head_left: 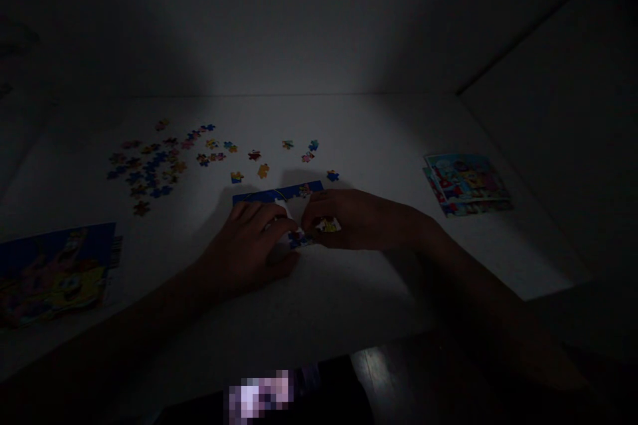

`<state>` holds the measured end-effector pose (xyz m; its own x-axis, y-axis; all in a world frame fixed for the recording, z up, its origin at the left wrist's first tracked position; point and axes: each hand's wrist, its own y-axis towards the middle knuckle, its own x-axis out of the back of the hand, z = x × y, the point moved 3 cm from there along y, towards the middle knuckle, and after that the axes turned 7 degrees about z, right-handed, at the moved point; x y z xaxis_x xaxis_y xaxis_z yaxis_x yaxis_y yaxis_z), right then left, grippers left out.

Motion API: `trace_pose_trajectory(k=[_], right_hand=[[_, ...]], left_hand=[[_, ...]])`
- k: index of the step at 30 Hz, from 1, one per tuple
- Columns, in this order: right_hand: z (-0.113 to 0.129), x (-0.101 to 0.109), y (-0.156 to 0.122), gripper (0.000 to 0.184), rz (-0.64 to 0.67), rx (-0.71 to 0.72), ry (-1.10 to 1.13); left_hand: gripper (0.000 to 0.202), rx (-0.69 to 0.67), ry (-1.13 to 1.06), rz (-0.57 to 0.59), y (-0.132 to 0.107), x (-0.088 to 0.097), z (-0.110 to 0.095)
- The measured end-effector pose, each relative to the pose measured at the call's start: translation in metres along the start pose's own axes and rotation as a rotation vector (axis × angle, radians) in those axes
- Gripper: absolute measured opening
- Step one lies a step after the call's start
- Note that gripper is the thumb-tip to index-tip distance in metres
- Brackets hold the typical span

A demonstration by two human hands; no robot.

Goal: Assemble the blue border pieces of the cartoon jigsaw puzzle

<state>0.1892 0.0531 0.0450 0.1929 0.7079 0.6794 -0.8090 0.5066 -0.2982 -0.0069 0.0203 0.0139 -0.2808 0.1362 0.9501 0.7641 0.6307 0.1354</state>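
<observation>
A partly assembled jigsaw puzzle (269, 196) with a blue upper edge lies on the white table in front of me. My left hand (254, 239) rests over its left side, fingers extended and thumb apart, steadying no separate piece that I can see. From the right, my right hand (343, 218) reaches over the puzzle with its fingertips pinched on a small puzzle piece, mostly hidden by the fingers. A yellow-patterned part (329, 224) shows between that hand's thumb and fingers. Blue and red pieces (299, 238) lie between the two hands.
Many loose pieces (154, 166) are spread at the back left, and a blue piece (333, 175) lies just beyond my right hand. A cartoon picture (60, 272) lies at the left, stacked picture sheets (466, 182) at the right. A wall (319, 26) stands behind; the light is dim.
</observation>
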Motion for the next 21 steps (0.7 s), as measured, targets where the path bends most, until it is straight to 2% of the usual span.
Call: trace_pose_trajectory(k=[3, 8, 21], right_hand=[[0.001, 0.0022, -0.0006, 0.024, 0.0, -0.001, 0.005], [-0.0004, -0.0004, 0.0006, 0.016, -0.01, 0.006, 0.022], [-0.0015, -0.0052, 0.0009, 0.015, -0.004, -0.006, 0.002]], left_hand=[[0.029, -0.011, -0.002, -0.007, -0.0006, 0.0008, -0.0003], [0.026, -0.004, 0.002, 0.001, -0.0001, 0.0016, -0.001], [0.024, 0.006, -0.022, 0.027, 0.0016, 0.0017, -0.0011]])
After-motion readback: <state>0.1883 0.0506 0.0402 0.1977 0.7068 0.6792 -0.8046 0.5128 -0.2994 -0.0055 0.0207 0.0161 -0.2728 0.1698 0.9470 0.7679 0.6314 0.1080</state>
